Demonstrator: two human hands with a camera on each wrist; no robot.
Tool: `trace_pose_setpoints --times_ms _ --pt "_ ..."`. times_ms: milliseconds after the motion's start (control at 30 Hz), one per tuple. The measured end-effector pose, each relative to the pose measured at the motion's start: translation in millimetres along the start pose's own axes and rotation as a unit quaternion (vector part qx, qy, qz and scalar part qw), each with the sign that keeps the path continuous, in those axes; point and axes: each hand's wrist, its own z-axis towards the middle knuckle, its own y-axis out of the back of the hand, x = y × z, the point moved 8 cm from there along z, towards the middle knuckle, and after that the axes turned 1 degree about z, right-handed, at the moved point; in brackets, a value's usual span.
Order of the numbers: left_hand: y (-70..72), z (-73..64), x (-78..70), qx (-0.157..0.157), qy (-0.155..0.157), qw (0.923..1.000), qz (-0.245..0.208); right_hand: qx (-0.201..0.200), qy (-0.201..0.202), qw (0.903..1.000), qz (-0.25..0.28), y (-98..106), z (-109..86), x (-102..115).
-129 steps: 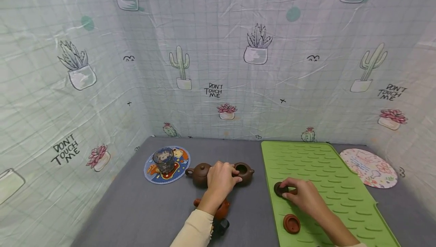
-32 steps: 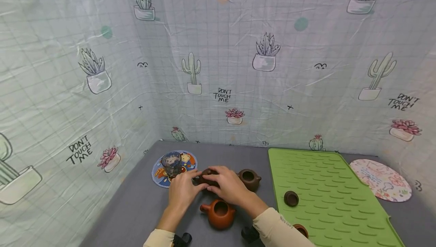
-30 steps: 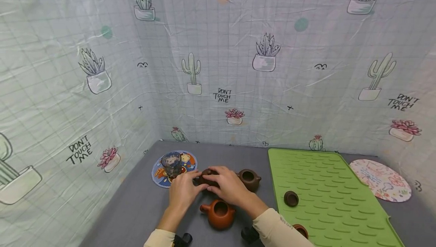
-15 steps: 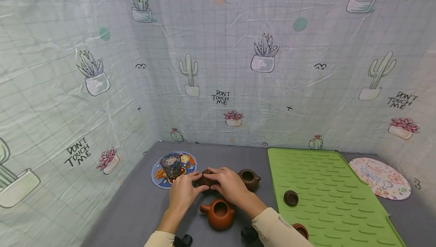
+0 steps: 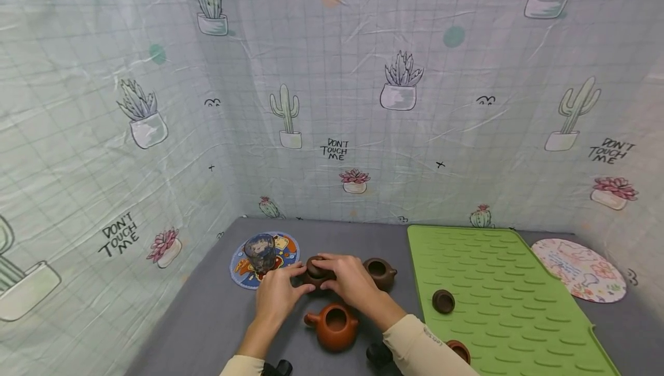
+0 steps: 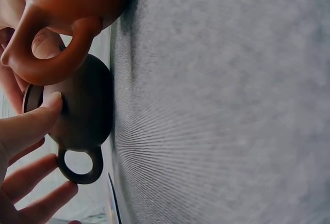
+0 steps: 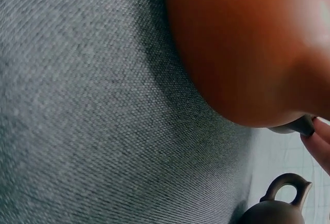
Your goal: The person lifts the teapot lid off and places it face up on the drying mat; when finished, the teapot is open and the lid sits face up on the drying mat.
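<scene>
In the head view a dark brown teapot (image 5: 314,281) stands on the grey table between both hands. My left hand (image 5: 278,294) steadies its handle side, the thumb pressed on the body (image 6: 82,113) in the left wrist view. My right hand (image 5: 354,285) pinches the teapot's lid (image 5: 316,266), which is tilted up off the opening; its fingers hide part of it. Close in front sits an orange-brown teapot (image 5: 337,334) without a lid. A second dark teapot (image 5: 383,281), open on top, stands just right of my right hand.
A green mat (image 5: 498,272) lies on the right, bearing an upturned dark lid (image 5: 443,301) and an orange-brown lid (image 5: 459,351), partly hidden by the sleeve. A glass (image 5: 261,252) stands on a blue round mat (image 5: 241,277) at left. A pale patterned mat (image 5: 581,269) is far right.
Earlier my right hand was at a dark lid on the green mat; since then both hands have come to the left dark teapot. In the last half second its lid has risen and tilted.
</scene>
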Motion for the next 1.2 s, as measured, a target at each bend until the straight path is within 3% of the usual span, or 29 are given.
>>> trace_pose_setpoints --times_ms 367,533,767,1033,1200 --pt "-2.1 -0.4 0.2 0.013 0.01 0.9999 0.0 -0.03 0.01 0.9993 0.017 2 -1.2 -4" --pt "-5.0 1.1 -0.2 0.028 0.0 0.9995 0.012 -0.057 0.005 0.9973 0.045 7 -2.1 -8" --pt "-6.0 0.5 -1.4 0.04 -0.013 0.999 0.011 -0.065 -0.009 0.9947 0.079 10 -2.5 -10" --pt "-3.8 2.3 -3.5 0.035 -0.034 0.9987 -0.015 -0.09 -0.034 0.9817 0.164 12 -1.8 -16" --pt "-4.0 4.1 -4.2 0.044 -0.039 0.9982 -0.01 -0.086 -0.059 0.9771 0.186 10 -2.3 -20"
